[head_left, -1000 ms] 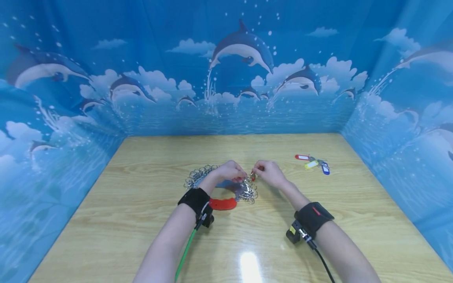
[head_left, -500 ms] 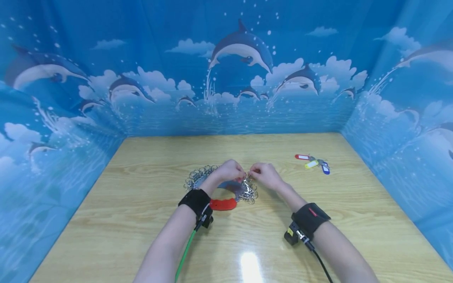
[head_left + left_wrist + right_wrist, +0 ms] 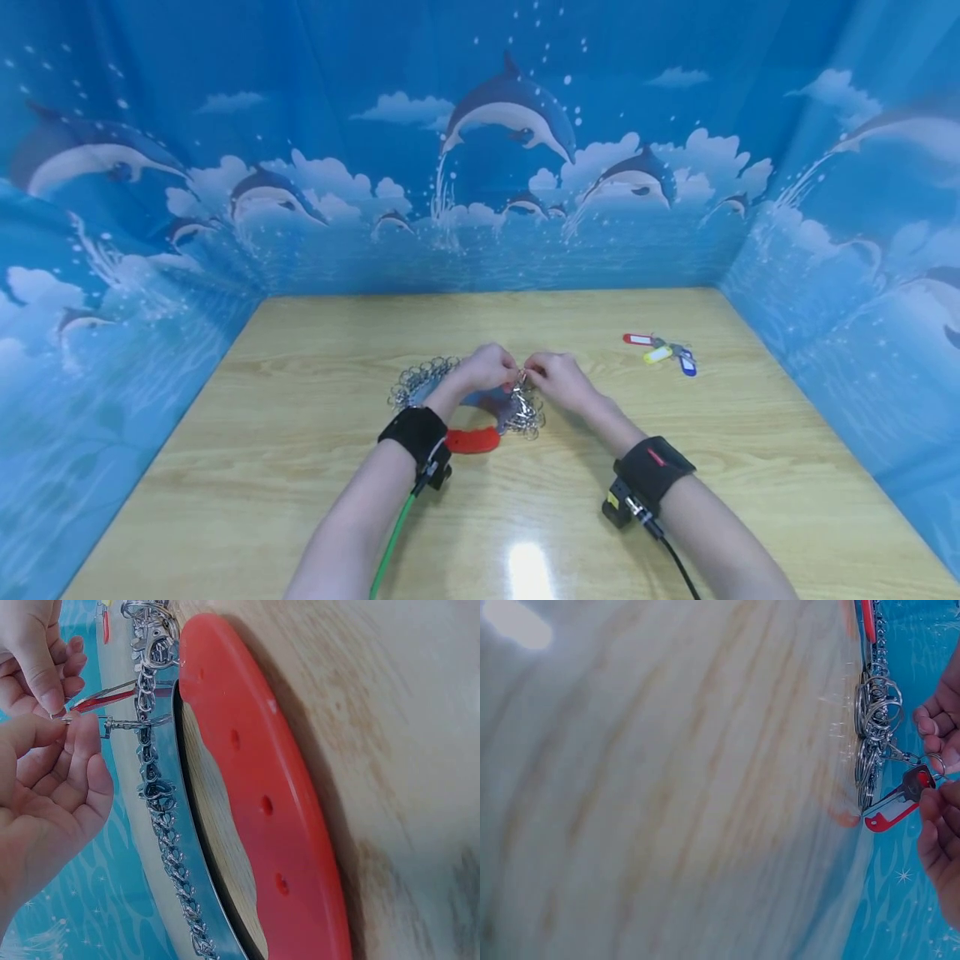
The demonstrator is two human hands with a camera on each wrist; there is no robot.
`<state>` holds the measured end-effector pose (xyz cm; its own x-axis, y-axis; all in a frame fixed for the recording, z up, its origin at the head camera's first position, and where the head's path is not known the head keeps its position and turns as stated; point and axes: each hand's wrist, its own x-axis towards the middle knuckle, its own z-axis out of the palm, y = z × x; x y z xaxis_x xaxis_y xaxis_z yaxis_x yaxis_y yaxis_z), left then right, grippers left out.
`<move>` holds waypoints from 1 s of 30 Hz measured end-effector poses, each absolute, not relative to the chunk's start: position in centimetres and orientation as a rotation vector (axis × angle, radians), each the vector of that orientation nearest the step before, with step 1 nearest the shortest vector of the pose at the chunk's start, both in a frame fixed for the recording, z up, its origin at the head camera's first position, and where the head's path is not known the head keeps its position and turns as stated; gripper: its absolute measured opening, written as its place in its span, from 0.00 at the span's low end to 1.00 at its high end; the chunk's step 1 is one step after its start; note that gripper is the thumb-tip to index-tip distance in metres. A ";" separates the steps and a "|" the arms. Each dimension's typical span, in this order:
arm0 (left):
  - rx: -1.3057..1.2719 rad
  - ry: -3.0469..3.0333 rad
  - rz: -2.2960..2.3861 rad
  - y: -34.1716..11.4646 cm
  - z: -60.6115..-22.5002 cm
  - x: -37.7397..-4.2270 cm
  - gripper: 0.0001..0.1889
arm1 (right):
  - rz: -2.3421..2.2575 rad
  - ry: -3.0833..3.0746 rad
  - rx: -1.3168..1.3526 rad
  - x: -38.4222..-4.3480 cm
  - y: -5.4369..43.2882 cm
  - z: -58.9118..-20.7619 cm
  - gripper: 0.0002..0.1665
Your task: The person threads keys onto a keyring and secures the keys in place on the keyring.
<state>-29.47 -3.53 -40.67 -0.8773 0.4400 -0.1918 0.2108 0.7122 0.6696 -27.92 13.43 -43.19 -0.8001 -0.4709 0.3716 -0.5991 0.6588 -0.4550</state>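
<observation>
My left hand [image 3: 487, 367] pinches a small metal split ring [image 3: 935, 760] that joins a swivel clasp [image 3: 124, 724] on the metal cluster. Close against it, my right hand [image 3: 558, 379] pinches at the head of a silver key [image 3: 915, 784]; a red tag [image 3: 892, 819] hangs beside the key. Below both hands lies a curved blue board [image 3: 487, 400] with a red grip [image 3: 472, 440]. Rows of silver clasps and rings [image 3: 528, 417] line the board's outer edge, the left part [image 3: 412, 379] fanned out past my left wrist.
Keys with a red tag [image 3: 637, 339], a yellow tag [image 3: 657, 355] and a blue tag [image 3: 687, 363] lie at the back right of the wooden table [image 3: 300, 500]. A dolphin-print curtain [image 3: 480, 233] surrounds the back and sides. Cables run from both wrist cameras.
My right hand has moved a little left, bringing the key with the red tag up to my left fingers at the ring. The left hand has stayed nearly in place.
</observation>
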 end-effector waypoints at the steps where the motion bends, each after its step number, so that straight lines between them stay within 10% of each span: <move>1: 0.509 2.587 0.945 -3.5 -40.7 -29.5 0.12 | 0.841 -2.650 0.878 -27.9 13.4 -43.2 0.03; 30: 0.544 2.516 1.085 -3.4 -41.3 -28.9 0.11 | 0.837 -2.617 0.817 -27.7 13.2 -43.6 0.02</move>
